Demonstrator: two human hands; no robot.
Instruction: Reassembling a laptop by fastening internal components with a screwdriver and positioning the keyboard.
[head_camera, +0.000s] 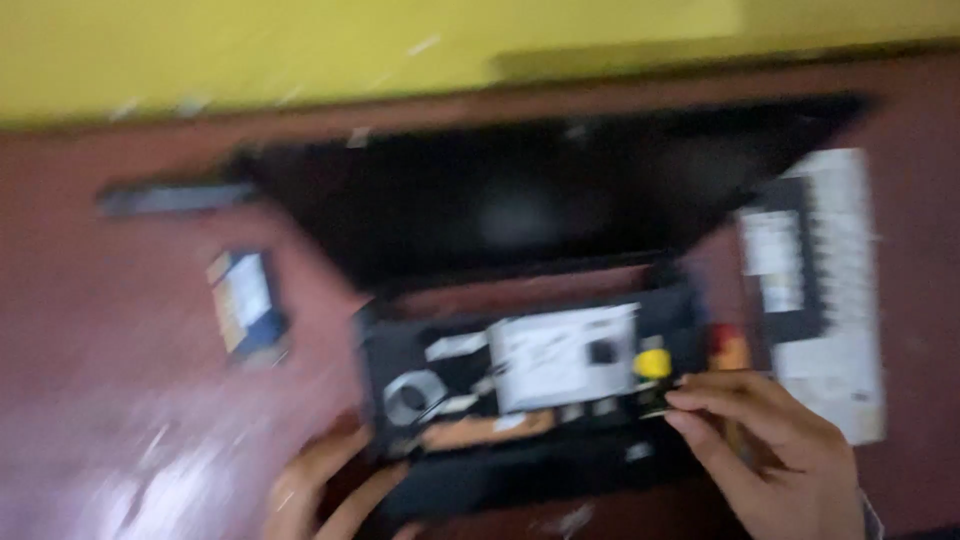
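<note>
**Two hands at the opened laptop base**

The picture is blurred by motion, so we tell only what we can read.

Nearest to us, our left hand (325, 490) lies at the near left corner of the opened laptop base (530, 385). Its fingers are spread and rest against the edge of the base; they close on nothing that we can see. Our right hand (775, 450) is at the near right side. Its fingertips (685, 402) are pressed together at the right edge of the base, just below a small yellow part (652, 364). Whether they pinch some small piece there, we cannot tell.

The base lies on the reddish-brown table (120, 400), in the middle and close to us, with its inside uncovered. We see a round grey fan (412, 396) at the left and a pale rectangular plate (565, 355) in the centre.

Behind the base is the dark screen (540, 195), leaning away from us. To the left, well apart, lies a small blue and white card (245, 300). To the right lies a white and black board (820, 290), near the right hand. Farthest away stands the yellow wall (300, 45).
</note>
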